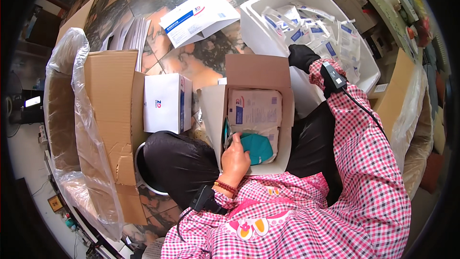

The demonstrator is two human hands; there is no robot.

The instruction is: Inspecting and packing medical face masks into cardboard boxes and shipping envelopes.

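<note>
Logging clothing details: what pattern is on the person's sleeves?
Pink-and-white check on the sleeves, clearest in the head view.

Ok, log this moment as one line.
left hand: inside small open carton, on teal item | right hand: gloved, at white bin of sealed packets

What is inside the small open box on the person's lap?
Inside the small open box lies a flat white packet on top, and a teal item beside the left hand. Whatever is beneath them is covered and cannot be seen.
</note>
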